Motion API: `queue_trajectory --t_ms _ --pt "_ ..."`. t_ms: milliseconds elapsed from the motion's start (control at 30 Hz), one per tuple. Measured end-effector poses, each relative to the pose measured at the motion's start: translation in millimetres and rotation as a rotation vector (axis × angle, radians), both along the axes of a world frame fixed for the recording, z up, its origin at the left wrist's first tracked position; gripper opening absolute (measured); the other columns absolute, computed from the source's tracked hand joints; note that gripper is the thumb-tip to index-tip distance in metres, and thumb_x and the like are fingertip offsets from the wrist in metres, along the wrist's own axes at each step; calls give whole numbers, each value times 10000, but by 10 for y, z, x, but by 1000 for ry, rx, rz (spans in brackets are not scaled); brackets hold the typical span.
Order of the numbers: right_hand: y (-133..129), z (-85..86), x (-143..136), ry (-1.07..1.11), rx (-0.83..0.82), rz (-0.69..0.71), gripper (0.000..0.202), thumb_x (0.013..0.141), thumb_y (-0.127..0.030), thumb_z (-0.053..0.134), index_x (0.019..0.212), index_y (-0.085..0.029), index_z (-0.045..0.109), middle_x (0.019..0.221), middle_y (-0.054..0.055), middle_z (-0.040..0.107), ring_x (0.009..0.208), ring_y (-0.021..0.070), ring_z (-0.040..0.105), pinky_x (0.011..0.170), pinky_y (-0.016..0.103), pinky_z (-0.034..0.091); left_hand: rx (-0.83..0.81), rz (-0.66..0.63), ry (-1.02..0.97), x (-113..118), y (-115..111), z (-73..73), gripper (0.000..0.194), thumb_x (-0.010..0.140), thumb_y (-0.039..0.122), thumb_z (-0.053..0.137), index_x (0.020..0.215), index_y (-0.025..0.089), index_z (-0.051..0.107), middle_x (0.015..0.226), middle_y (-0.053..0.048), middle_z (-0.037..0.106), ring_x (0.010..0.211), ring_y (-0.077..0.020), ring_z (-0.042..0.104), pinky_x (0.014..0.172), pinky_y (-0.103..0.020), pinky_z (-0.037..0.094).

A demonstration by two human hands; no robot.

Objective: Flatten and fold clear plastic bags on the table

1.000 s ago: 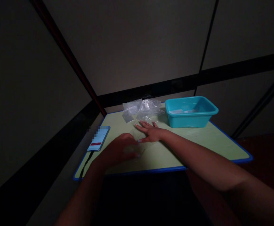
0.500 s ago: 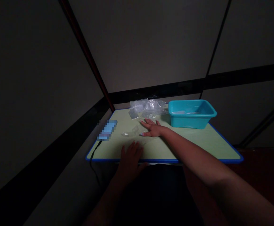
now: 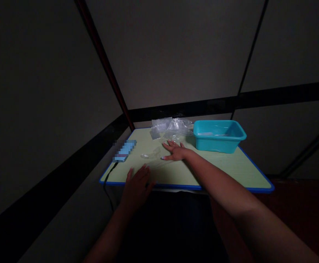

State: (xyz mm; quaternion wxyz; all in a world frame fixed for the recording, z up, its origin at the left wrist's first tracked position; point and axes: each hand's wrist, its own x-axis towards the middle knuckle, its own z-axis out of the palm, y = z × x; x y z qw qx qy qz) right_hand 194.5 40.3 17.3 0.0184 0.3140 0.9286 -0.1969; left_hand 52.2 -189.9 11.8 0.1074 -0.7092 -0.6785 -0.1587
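Observation:
On the pale table (image 3: 211, 171), a thin clear plastic bag (image 3: 156, 153) lies flat between my hands. My right hand (image 3: 176, 151) rests palm down at its right side, fingers spread. Nearer the front edge is my left hand (image 3: 137, 180), dim in shadow, its fingers apart and nothing seen in it. Its fingertips are close to the bag's lower left; whether they touch it I cannot tell. Beyond my right hand lies a loose heap of clear plastic bags (image 3: 173, 126).
A turquoise plastic basin (image 3: 220, 144) stands at the back right, with pale flat items inside. At the left edge lies a blurred-out phone (image 3: 125, 151) with a black cable (image 3: 107, 186) hanging off the table. Walls close in behind and on the left.
My left hand has moved left along the front of the table. My right hand stays almost in place over the bag. The view has shifted slightly.

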Motion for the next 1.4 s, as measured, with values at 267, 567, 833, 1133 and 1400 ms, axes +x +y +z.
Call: queue_trajectory --t_ms 267,567,833,1133,1400 --pt "-122 2 -72 -70 78 55 1001 685 -784 442 1465 -322 15 1533 97 -75 1384 326 -104 973 684 -101 212 193 -1075 95 -7 -125 370 759 266 645 1126 224 617 1318 -81 532 1279 -265 403 1117 -432 217" --pt "-192 60 -74 -115 70 54 1004 690 -769 454 1466 -308 13 1534 94 -70 1383 329 -107 990 665 -89 -26 353 -2206 29 159 277 220 911 244 391 923 106 562 781 -124 668 767 -220 683 785 -361 527" --pt "-190 53 -79 -134 50 56 999 694 -773 433 1467 -305 6 1536 92 -63 1383 322 -111 999 652 -90 -318 287 -2188 211 246 278 225 908 243 428 921 94 595 834 -136 691 720 -220 690 699 -343 540" --pt "-161 33 -62 -140 46 68 1018 674 -803 410 1466 -313 -1 1531 89 -89 1385 318 -107 988 665 -97 -170 330 -1850 37 342 283 87 809 157 597 746 100 614 724 -80 689 561 -176 666 615 -315 554" --pt "-154 31 -62 -78 58 61 863 777 -750 313 1471 -304 62 1536 82 -52 1393 308 -66 1008 660 -51 -186 280 -2133 -181 215 256 269 912 294 417 968 86 578 880 -176 690 874 -249 681 850 -375 499"
